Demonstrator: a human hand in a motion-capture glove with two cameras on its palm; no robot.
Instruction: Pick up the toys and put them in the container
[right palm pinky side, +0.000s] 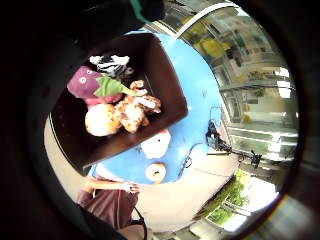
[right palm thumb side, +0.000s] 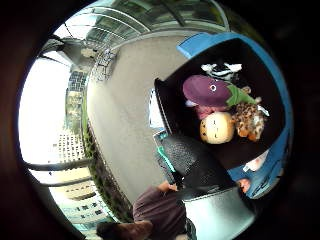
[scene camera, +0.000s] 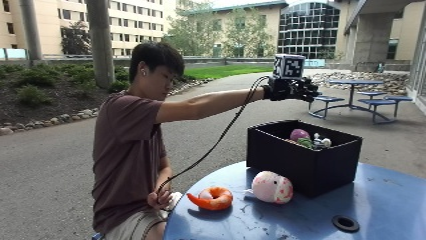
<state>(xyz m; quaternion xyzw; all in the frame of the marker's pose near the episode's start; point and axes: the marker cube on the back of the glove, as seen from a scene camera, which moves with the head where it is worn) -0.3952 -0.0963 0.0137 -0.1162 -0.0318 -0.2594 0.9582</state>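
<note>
While the gloved right hand (scene camera: 293, 89) hangs in the air above the black fabric container (scene camera: 303, 157), well clear of its rim, nothing shows in it; whether the fingers are spread or curled I cannot tell. Inside the container lie a purple eggplant plush (right palm thumb side: 207, 90), a round cream plush (right palm thumb side: 216, 128), a spotted leopard plush (right palm pinky side: 134, 111) and a zebra-striped toy (right palm pinky side: 111, 64), heaped toward one side. Two toys are outside on the blue round table (scene camera: 373, 205): an orange shrimp-like plush (scene camera: 212, 198) near the table edge, and a pink-white spotted plush (scene camera: 271, 187) resting against the container wall. Judgement: task partly done; the hand sits high likely because a drop over the bin needs clearance.
</note>
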